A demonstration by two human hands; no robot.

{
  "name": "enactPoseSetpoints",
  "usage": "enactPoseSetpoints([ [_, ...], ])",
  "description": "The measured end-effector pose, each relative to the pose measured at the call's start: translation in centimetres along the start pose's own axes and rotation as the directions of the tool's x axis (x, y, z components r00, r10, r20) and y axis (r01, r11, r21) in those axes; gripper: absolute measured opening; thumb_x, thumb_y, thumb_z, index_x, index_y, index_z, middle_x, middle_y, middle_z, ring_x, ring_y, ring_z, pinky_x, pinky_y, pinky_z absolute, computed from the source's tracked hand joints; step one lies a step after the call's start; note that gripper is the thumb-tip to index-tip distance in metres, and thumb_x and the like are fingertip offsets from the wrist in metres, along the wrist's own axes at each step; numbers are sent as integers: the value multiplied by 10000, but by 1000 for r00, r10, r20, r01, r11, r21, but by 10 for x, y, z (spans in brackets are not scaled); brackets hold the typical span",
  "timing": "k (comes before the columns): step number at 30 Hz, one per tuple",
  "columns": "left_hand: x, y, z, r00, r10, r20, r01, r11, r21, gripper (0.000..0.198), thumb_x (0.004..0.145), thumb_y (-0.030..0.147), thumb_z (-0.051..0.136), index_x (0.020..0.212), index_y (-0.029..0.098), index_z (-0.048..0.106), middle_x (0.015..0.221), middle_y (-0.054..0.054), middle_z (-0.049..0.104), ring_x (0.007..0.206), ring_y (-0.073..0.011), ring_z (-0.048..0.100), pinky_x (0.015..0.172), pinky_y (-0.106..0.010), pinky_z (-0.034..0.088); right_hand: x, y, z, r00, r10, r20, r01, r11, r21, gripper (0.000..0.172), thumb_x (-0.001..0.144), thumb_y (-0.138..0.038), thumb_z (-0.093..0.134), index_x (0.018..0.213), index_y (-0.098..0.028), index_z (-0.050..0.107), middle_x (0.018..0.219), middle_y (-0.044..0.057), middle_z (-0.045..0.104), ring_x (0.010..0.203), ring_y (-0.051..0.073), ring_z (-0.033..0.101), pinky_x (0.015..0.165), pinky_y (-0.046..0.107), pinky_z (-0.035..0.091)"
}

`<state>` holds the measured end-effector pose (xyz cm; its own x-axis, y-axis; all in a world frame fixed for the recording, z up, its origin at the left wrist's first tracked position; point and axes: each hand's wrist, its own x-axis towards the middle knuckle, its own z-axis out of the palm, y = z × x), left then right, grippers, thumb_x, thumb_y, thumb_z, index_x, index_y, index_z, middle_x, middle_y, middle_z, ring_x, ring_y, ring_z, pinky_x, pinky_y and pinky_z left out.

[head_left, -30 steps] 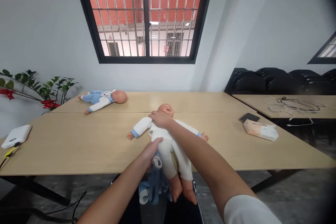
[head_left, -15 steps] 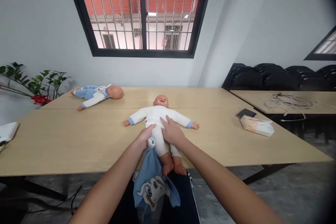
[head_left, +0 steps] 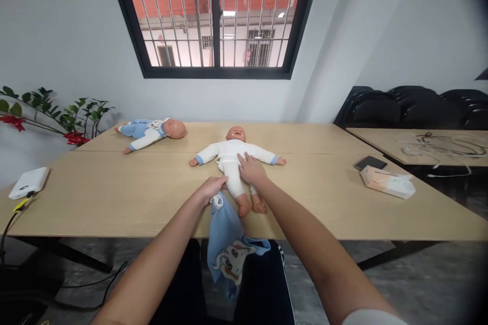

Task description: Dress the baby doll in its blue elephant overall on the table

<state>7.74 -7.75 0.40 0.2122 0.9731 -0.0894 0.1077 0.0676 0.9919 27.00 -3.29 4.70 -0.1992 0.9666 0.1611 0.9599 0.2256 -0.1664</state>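
Arms [head_left: 163, 246] outstretched | left hand [head_left: 212, 189]: grip clasping blue garment [head_left: 224, 223] | right hand [head_left: 252, 169]: palm down on doll [head_left: 229, 150], grip slack

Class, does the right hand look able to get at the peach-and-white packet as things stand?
Probably yes: the right hand rests open on the doll, and flat tabletop lies between it and the peach-and-white packet.

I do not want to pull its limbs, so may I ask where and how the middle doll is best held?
Probably by the trunk, just below the arms, coming from both sides: the doll lies on its back, and its arms spread away from its flanks.
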Motion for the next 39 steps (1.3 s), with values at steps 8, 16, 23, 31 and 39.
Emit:
enactPoseSetpoints([
  [8, -11, 8, -15, 993, -108, 35, 103, 987, 127, 455, 810, 585, 678, 808, 134, 735, 810, -92, 740, 652, -185, 603, 597, -290, 429, -204, -33, 10, 904, -215, -368, 307, 928, 212, 340, 1023, -323, 482, 1299, -180, 622, 1246, 137, 671, 1142, 281, 580, 1001, 421, 427],
  [16, -32, 6, -30, 992, -38, 120, 19, 988, 155, 434, 842, 551, 634, 925, 147, 768, 700, -38, 690, 586, -161, 552, 578, -284, 399, -271, 1, 50, 849, -171, -501, 239, 968, 75, 248, 982, -89, 523, 1139, -210, 671, 1053, 65, 729, 1000, 229, 610, 972, 421, 383],
  [23, -41, -6, -49, 994, 62, 93, -75, 986, 147, 420, 851, 556, 617, 862, 156, 746, 665, -19, 623, 731, -192, 605, 726, -300, 452, -281, -14, 77, 891, 345, -296, -29, 692, 721, 272, 1010, -419, 482, 845, -227, 582, 755, 21, 589, 706, 195, 539, 688, 349, 439],
  [31, -47, -13, -53, 991, 103, 81, -116, 979, 166, 474, 880, 570, 548, 983, 144, 727, 645, 16, 550, 660, -167, 533, 678, -287, 418, -286, -57, 115, 743, 553, 377, -272, -266, 925, 532, 775, -721, 695, 741, -235, 481, 611, -69, 411, 507, 106, 344, 472, 244, 286],
  [39, -95, 30, -50, 927, 227, 297, -344, 829, 442, 285, 837, 508, 718, 951, 251, 768, 992, -80, 755, 1008, -275, 645, 947, -354, 462, -233, -60, -11, 839, 542, -38, -123, 259, 958, 209, 844, -368, 560, 690, -229, 531, 613, -38, 466, 576, 133, 406, 538, 266, 353],
])
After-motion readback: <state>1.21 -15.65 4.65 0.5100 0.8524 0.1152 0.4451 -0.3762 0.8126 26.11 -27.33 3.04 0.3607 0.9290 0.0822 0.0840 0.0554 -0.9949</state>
